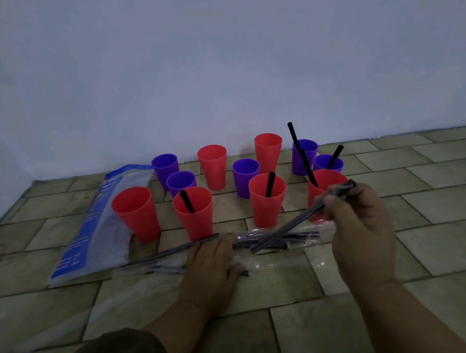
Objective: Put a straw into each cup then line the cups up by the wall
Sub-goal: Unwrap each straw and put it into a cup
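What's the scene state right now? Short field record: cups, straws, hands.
cups: 11 on the tiled floor, scattered, not lined up by the wall
red cups: 6, of which 3 hold a straw
purple cups: 5, of which 2 hold a straw
cups without straw: 6
left hand: flat on the loose straws on the floor
right hand: holds one straw above the pile
other: blue-and-white bag at left

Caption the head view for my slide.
Right hand holds a wrapped straw while the left hand rests on the straw pile on the tiled floor; five of eleven cups hold straws.
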